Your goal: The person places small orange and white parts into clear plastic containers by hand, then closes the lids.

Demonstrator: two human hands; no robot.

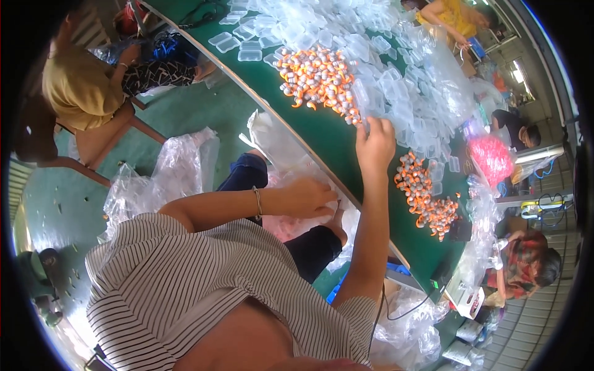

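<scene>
My right hand (375, 146) reaches over the green table (263, 93) at the near tip of a heap of small orange-and-grey curved pieces (317, 75). Its fingers are pinched together; what they hold, if anything, is too small to make out. My left hand (311, 197) hangs below the table edge, over a clear plastic bag (284, 157) in front of my legs. Its fingers reach out loosely, with nothing visible in them. A second heap of the same pieces (424, 195) lies to the right of my right forearm. Clear plastic boxes (396, 93) are piled behind both heaps.
Plastic sheeting (445, 68) and a pink bundle (490, 157) line the table's far side. A person in a mustard top (80, 86) sits at left on a wooden chair (108, 139). Other people work across the table. More clear bags (173, 167) lie on the floor.
</scene>
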